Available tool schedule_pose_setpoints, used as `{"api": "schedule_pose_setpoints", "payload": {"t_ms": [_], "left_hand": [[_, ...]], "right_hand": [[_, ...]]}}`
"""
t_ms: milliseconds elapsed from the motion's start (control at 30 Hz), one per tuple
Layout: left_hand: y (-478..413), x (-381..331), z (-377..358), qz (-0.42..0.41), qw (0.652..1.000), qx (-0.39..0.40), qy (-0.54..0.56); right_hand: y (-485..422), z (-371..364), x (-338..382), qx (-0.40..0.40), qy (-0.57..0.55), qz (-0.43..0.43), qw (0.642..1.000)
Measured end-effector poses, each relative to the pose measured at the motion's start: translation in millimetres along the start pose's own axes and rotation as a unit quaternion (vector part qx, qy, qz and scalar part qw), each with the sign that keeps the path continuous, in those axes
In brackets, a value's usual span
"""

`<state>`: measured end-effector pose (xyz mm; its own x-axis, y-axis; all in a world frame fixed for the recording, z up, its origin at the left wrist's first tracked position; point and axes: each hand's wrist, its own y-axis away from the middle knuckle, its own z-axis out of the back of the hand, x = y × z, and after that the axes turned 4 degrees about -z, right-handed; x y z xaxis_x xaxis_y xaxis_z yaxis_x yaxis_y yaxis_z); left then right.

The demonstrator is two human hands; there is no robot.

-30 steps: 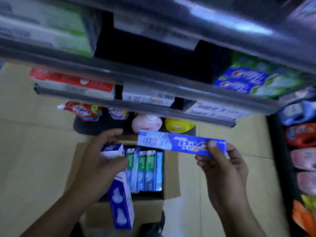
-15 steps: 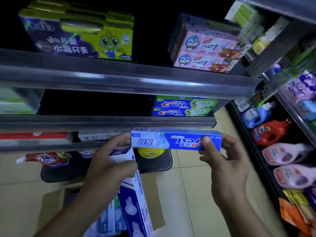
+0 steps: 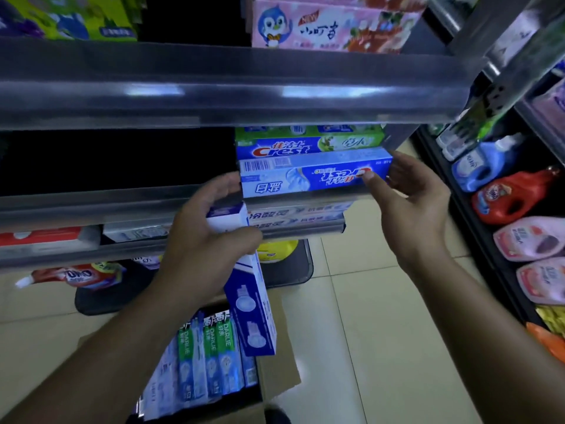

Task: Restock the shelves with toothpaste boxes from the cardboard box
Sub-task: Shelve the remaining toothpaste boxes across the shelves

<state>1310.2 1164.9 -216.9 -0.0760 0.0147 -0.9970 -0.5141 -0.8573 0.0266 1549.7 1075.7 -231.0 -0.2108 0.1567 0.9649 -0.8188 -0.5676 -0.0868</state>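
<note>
Blue Crest box (image 3: 315, 178), print inverted, at shelf lip (image 3: 122, 203); white-blue box (image 3: 253, 313) near upright just below

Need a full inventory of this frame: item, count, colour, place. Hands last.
blue Crest box: 1, blue and white, middle shelf front edge, print upside down.
green-blue Crest boxes: at least 2, stacked behind it.
white-and-blue box: 1, on end above the cardboard box.
cardboard box: 1, brown, open, on the floor.
Darlie boxes: several, green and blue, upright in the cardboard box.
pink penguin boxes: count unclear, top shelf.
detergent bottles: 1 blue, 1 red, at least 2 pink, right rack.
red box: 1, lower shelf, left.
left hand: 1, grips the white-and-blue box.
right hand: 1, pinches the blue Crest box's right end.
</note>
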Motion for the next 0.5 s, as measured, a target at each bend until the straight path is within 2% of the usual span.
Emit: {"api": "schedule_pose_setpoints", "payload": {"t_ms": [200,500], "left_hand": [[-8,2,-7,-0.021,0.999,-0.026,-0.005],[-19,12,-8,-0.01,0.999,-0.044,-0.001]], "right_hand": [[-10,-6,-4,0.02,-0.067,-0.015,0.997],[-16,-15,-13,0.048,-0.064,-0.023,0.997]]}}
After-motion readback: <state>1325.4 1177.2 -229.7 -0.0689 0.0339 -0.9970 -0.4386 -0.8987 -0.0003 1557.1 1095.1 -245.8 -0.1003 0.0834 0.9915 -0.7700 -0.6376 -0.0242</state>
